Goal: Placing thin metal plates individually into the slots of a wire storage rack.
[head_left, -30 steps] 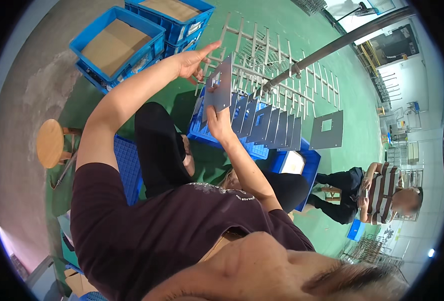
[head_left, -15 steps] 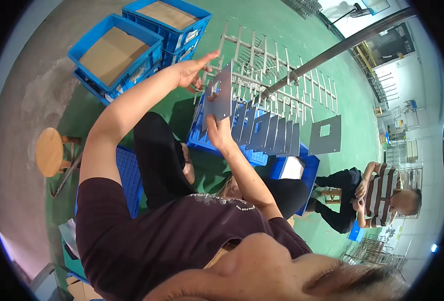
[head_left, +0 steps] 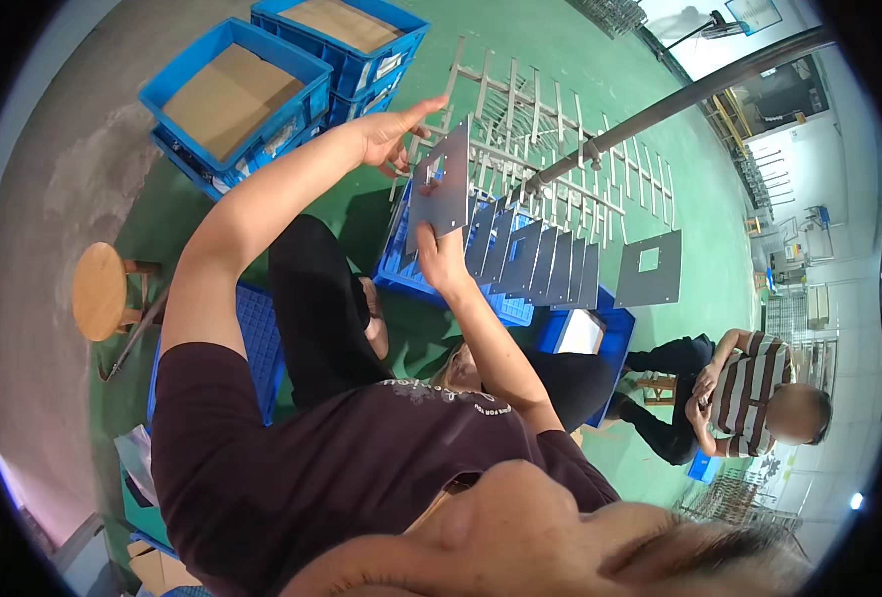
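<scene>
Holding a flat grey sheet-metal plate with punched holes upright, the right hand grips its lower edge while the left hand, fingers spread wide, touches its upper corner at about 10 o'clock. Compared with a second ago the plate stands higher and more raised toward the grey metal hanging rack. Below, at 5 o'clock, more grey plates stand filed in a blue plastic crate.
</scene>
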The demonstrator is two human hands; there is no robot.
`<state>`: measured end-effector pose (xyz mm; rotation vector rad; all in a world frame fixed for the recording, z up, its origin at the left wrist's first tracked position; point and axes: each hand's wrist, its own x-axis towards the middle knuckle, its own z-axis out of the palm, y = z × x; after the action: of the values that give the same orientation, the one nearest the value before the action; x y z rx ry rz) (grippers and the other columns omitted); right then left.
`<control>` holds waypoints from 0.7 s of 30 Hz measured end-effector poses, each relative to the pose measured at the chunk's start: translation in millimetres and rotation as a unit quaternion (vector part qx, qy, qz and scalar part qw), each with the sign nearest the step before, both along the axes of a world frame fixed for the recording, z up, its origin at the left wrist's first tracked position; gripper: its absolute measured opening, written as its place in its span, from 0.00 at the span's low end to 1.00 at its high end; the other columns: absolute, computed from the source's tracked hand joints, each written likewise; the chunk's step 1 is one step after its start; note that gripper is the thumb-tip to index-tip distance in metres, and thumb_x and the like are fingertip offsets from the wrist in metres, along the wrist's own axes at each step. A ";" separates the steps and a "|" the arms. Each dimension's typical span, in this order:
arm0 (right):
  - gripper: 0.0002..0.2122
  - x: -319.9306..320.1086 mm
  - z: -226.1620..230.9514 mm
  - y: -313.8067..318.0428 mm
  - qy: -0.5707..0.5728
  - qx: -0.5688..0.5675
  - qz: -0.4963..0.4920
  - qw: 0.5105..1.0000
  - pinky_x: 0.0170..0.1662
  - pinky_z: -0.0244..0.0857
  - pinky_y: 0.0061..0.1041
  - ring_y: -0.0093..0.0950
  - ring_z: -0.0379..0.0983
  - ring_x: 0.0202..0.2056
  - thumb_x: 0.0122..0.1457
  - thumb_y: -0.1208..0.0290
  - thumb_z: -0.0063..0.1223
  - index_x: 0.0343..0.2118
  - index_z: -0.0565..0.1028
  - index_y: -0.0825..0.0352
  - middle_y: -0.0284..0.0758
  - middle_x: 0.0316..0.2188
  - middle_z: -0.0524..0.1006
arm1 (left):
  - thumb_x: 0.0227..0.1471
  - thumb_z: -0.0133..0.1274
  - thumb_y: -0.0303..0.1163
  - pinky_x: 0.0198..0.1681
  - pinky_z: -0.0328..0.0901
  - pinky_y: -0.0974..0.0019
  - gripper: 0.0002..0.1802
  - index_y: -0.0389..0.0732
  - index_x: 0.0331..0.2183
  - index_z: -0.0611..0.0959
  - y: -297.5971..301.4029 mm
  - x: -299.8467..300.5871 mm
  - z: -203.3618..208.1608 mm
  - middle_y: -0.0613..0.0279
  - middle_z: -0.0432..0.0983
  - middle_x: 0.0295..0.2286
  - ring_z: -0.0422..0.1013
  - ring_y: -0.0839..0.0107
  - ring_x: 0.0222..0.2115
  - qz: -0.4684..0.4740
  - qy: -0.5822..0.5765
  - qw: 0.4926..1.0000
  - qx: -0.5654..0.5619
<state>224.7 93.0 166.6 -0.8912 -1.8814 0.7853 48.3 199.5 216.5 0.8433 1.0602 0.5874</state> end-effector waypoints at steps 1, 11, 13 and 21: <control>0.22 0.2 -0.9 1.0 0.004 0.009 0.001 1.000 0.38 0.61 0.26 0.31 0.62 0.31 0.47 0.83 0.34 0.49 0.61 0.71 0.44 0.42 0.67 | 0.24 0.48 0.79 0.36 0.57 0.57 0.52 0.41 0.38 0.67 -0.5 0.5 1.0 0.53 0.66 0.24 0.61 0.67 0.20 -0.004 0.000 1.000 0.002; 0.22 -1.3 5.8 0.6 -0.007 -0.005 -0.001 1.000 0.41 0.60 0.26 0.33 0.64 0.35 0.47 0.83 0.34 0.49 0.61 0.71 0.43 0.43 0.67 | 0.31 0.49 0.75 0.18 0.61 0.71 0.48 0.41 0.39 0.62 4.4 -0.7 -7.3 0.53 0.66 0.21 0.66 0.67 0.14 0.006 -0.050 0.999 -0.004; 0.22 -1.4 5.3 0.1 -0.007 -0.003 0.001 1.000 0.42 0.60 0.26 0.34 0.64 0.35 0.46 0.83 0.34 0.49 0.61 0.71 0.43 0.44 0.66 | 0.31 0.50 0.74 0.17 0.61 0.72 0.48 0.41 0.39 0.62 3.7 -1.2 -7.1 0.52 0.66 0.21 0.65 0.67 0.14 0.008 -0.055 0.998 -0.007; 0.23 -3.2 6.5 1.2 -0.003 0.019 0.010 1.000 0.45 0.59 0.27 0.36 0.63 0.39 0.45 0.84 0.33 0.49 0.61 0.71 0.44 0.46 0.65 | 0.31 0.55 0.70 0.12 0.59 0.77 0.48 0.39 0.39 0.60 -4.3 5.8 -2.3 0.50 0.66 0.21 0.65 0.67 0.11 0.059 -0.077 0.995 0.012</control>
<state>221.5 94.2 173.2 -0.8546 -1.9067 0.7574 54.1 195.2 214.2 0.7471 0.9674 0.7553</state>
